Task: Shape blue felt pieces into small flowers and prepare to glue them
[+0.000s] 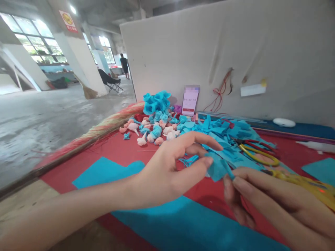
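Both pinching one small blue felt scrap (pixel 218 169) near red table's (pixel 117 150) front edge: left hand (pixel 167 167), right hand (pixel 274 205), fingertips together. Light hold; could slip away.

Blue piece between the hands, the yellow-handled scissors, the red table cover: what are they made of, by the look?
Blue piece, pinched by the right hand, thumb of the left hand on it: thin, matte, soft-edged, probably felt or crepe-like sheet. Scissors: glossy yellow handles, likely plastic; blades unclear. Red table cover: matte, flat, likely felt or cloth.
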`<state>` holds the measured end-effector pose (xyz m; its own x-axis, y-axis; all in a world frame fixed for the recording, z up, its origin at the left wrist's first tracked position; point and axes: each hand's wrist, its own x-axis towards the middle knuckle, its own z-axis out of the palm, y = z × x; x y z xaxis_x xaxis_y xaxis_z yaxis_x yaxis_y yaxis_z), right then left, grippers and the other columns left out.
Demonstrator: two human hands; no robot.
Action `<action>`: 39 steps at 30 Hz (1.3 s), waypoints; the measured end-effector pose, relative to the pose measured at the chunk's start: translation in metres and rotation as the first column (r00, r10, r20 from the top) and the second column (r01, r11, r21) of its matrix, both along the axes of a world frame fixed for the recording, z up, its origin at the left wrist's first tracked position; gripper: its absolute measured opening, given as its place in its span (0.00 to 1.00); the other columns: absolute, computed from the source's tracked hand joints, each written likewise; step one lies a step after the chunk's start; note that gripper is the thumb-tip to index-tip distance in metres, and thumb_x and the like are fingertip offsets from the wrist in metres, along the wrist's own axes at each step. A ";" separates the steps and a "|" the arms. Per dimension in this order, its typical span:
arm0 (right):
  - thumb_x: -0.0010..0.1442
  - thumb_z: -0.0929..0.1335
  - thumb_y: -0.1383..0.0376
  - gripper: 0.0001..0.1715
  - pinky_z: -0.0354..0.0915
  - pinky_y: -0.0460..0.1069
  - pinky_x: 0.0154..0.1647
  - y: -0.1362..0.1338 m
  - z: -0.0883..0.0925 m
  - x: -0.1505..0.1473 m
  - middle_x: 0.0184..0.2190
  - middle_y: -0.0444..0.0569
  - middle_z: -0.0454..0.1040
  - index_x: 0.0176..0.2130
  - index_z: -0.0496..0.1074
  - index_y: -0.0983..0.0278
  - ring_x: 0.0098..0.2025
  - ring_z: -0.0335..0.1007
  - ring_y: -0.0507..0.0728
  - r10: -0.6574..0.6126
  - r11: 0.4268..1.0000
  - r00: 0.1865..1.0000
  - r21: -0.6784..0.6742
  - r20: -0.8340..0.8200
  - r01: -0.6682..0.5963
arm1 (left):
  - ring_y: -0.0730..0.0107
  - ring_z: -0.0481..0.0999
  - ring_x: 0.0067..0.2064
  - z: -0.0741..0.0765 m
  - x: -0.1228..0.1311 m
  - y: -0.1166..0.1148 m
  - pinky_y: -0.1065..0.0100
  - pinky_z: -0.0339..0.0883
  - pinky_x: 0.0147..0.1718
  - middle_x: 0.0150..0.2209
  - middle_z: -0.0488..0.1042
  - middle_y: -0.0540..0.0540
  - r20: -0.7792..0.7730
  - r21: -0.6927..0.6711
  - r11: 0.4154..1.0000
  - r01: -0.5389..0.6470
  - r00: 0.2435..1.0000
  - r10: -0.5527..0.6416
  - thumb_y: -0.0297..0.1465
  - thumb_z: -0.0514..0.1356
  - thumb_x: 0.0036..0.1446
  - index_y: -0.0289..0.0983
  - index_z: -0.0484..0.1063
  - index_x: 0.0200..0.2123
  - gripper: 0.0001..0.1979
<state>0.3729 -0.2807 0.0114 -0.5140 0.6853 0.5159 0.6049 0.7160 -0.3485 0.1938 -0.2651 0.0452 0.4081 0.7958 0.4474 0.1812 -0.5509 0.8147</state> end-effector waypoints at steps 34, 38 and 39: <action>0.60 0.58 0.61 0.21 0.58 0.40 0.18 0.017 0.012 0.006 0.16 0.40 0.64 0.19 0.61 0.62 0.18 0.59 0.48 -0.097 0.808 0.916 -0.568 -0.390 -0.156 | 0.74 0.68 0.29 -0.018 0.009 0.032 0.64 0.57 0.42 0.25 0.76 0.48 -0.136 0.446 0.891 -0.084 0.978 0.160 0.26 0.60 0.49 0.33 0.76 0.25 0.05; 0.60 0.60 0.60 0.18 0.58 0.39 0.19 0.017 0.010 0.006 0.17 0.40 0.66 0.21 0.64 0.62 0.18 0.60 0.47 -0.151 0.811 0.892 -0.569 -0.425 -0.134 | 0.73 0.67 0.29 -0.024 0.008 0.040 0.63 0.56 0.43 0.21 0.74 0.50 -0.159 0.418 0.903 -0.100 0.970 0.181 0.29 0.62 0.47 0.35 0.76 0.24 0.04; 0.60 0.60 0.61 0.17 0.57 0.39 0.20 0.017 0.009 0.006 0.18 0.40 0.66 0.22 0.65 0.61 0.18 0.60 0.46 -0.170 0.810 0.880 -0.572 -0.443 -0.131 | 0.73 0.67 0.28 -0.026 0.008 0.042 0.62 0.56 0.44 0.20 0.74 0.50 -0.167 0.421 0.901 -0.106 0.967 0.191 0.29 0.63 0.46 0.36 0.76 0.24 0.04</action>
<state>0.3785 -0.2636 0.0203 -0.3070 0.9322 0.1918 0.2796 0.2810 -0.9181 0.2014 -0.2230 0.0191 0.4138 0.6209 0.6658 0.4211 -0.7789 0.4647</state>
